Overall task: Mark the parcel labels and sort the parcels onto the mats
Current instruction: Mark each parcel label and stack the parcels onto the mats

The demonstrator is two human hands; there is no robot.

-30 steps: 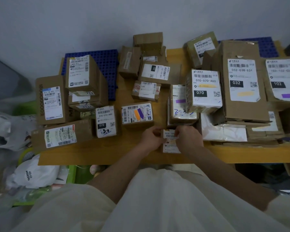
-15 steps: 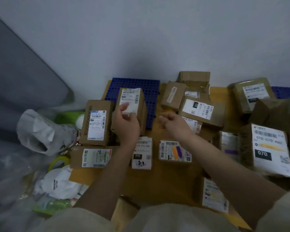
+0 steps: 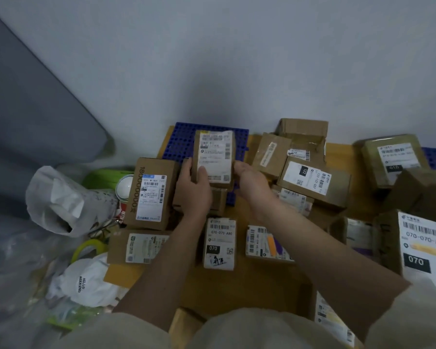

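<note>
A pale grey wall is standing behind a yellowish wooden table (image 3: 237, 285) that is carrying many cardboard parcels, with a blue perforated mat (image 3: 179, 142) lying at its far edge against the wall. A tall brown parcel (image 3: 213, 157) with a white shipping label is standing over the mat, on top of other small boxes. The left hand (image 3: 193, 190) is gripping this parcel's left side, its thumb lying across the lower part of the label and its fingers wrapping round the left edge. The right hand (image 3: 252, 182) is sitting at the parcel's right edge with its fingers relaxed and loosely bent; whether it is actually touching the cardboard I cannot tell. Just left of the held parcel a box printed with 18000000 (image 3: 150, 195) is lying flat, and in front of that a low carton (image 3: 139, 246) is showing its label sideways. Between the forearms a small white parcel marked 070 (image 3: 219, 244) is lying on the table, and beside it to the right a parcel with orange and purple marks (image 3: 268, 244) on its label. A box labelled 122 (image 3: 315, 182) is sitting to the right of the right hand. At the table's left, white plastic bags (image 3: 61, 200) are lying in a heap beside a roll of yellow-green tape (image 3: 87, 248)
</note>
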